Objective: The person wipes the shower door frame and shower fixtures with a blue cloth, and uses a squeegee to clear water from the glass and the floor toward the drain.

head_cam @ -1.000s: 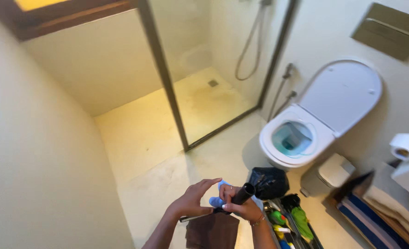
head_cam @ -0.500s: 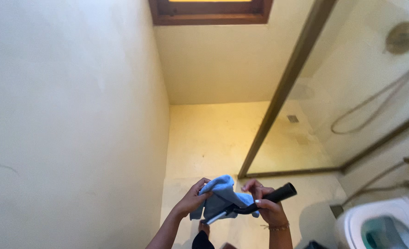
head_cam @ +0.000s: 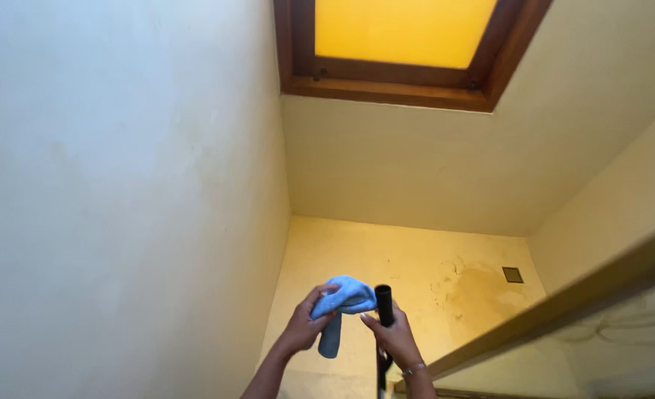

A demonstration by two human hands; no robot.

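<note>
My left hand (head_cam: 302, 328) grips a light blue cloth (head_cam: 342, 304), which bunches above the fingers and hangs down below them. My right hand (head_cam: 394, 339) is closed around a black handle (head_cam: 383, 304) that stands nearly upright, its round end pointing up beside the cloth. The lower part of the handle runs down behind the hand and out of view. Both hands are held close together low in the view, in front of the shower floor.
A pale wall (head_cam: 120, 185) fills the left side. A wooden-framed window (head_cam: 405, 52) glows amber at the top. The beige shower floor (head_cam: 416, 273) has a square drain (head_cam: 513, 275). A brown shower door frame (head_cam: 564, 310) slants across the lower right.
My view has swung up and left, away from the toilet and the floor items toward the window. The black handle has turned from slanted to nearly upright, and my left hand has gathered the cloth.
</note>
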